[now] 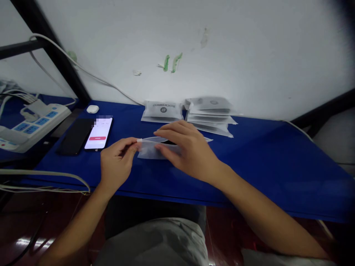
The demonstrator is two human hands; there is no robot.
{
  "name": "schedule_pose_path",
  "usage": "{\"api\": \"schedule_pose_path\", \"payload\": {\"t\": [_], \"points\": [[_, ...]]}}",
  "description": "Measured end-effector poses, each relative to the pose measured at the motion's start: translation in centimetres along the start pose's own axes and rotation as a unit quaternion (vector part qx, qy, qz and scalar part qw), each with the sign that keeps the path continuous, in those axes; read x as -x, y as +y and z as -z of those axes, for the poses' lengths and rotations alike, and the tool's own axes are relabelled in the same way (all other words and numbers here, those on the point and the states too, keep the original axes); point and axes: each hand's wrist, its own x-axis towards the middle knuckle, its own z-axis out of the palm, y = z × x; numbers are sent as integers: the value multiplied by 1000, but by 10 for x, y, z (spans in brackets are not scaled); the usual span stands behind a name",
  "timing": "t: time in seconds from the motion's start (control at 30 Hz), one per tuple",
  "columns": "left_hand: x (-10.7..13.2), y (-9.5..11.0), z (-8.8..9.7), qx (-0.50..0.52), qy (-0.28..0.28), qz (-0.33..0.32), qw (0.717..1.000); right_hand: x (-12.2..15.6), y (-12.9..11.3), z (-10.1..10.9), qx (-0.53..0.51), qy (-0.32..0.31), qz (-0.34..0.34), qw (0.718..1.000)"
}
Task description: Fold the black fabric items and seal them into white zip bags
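Observation:
A translucent, frosted zip bag [151,152] lies in front of me near the table's front edge. Its mouth gapes in the middle, and something dark shows inside, too hidden to name. My left hand [118,159] pinches the bag's left top corner, at a small white slider, between thumb and fingers. Over the right part of the bag is my right hand [190,151], its thumb on the near side of the mouth and its fingers on the far side, spread apart. This hand covers much of the bag; the bag's right corner sticks out beyond it.
Against the wall lie a filled, printed bag [163,111] and a stack of similar bags [209,114]. On the left are a lit phone [99,133], a dark phone [74,136], a white earbud case [92,109] and a power strip [39,123] with cables. The table [263,162] is blue.

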Motion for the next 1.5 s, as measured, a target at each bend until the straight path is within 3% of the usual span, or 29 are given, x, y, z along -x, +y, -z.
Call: {"api": "schedule_pose_path", "payload": {"t": [0.23, 0.43, 0.73, 0.97, 1.17, 1.37, 1.5], "points": [[2, 6, 2, -3, -25, -10, 1000, -18, -2, -18, -20, -67, 2, 998], [1, 7, 3, -23, -22, -11, 999, -22, -3, -16, -20, -75, 17, 997], [3, 10, 0, -77, -55, -97, 991, -27, -2, -7, -18, -131, 47, 990], [3, 4, 1, -71, -39, -93, 992, -20, 9, 2, -10, -119, 41, 992], [2, -4, 4, -42, -69, -95, 992, -12, 16, 11, -4, -110, -2, 994], [2, -2, 3, -30, -78, -87, 993, -10, 17, 10, -25, -108, 18, 994], [0, 4, 1, -50, -90, -127, 987, -9, 15, 9, -12, -93, 25, 995]]}}
